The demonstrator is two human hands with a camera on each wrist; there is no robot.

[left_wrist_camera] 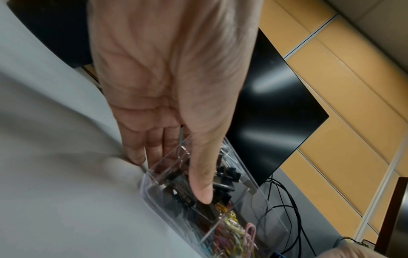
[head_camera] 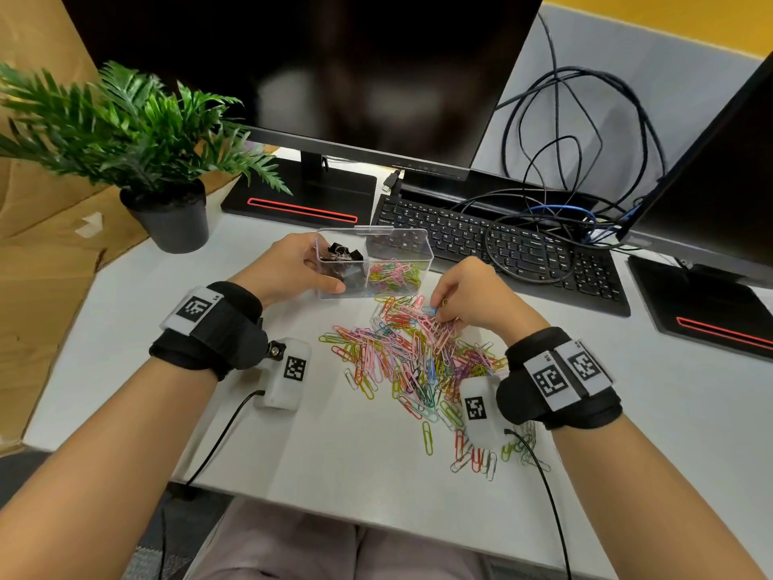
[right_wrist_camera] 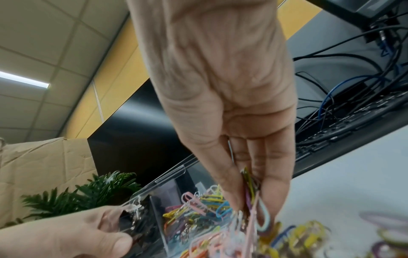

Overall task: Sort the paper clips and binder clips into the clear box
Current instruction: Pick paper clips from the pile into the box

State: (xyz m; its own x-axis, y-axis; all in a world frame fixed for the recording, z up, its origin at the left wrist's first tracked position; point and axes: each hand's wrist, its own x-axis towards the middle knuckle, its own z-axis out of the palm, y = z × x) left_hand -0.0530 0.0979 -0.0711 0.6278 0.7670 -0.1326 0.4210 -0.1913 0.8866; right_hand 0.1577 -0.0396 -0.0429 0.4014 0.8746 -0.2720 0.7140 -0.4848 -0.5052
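Observation:
A clear box (head_camera: 412, 238) with two compartments stands on the white desk. Black binder clips (head_camera: 345, 255) fill its left compartment and coloured paper clips (head_camera: 395, 276) its right one. My left hand (head_camera: 293, 265) grips the box's left end, thumb (left_wrist_camera: 202, 178) across the near wall and fingers (left_wrist_camera: 154, 148) behind the end wall. A loose heap of coloured paper clips (head_camera: 401, 357) lies just in front of the box. My right hand (head_camera: 464, 299) pinches a bunch of paper clips (right_wrist_camera: 251, 190) at the heap's far edge, beside the box (right_wrist_camera: 170, 172).
A black keyboard (head_camera: 502, 240) with tangled cables (head_camera: 577, 131) lies right behind the box. A monitor (head_camera: 318, 69) and its stand are at the back, a second monitor (head_camera: 728, 161) at right. A potted plant (head_camera: 167, 211) stands at the left. Stray paper clips (head_camera: 477, 454) reach the near desk edge.

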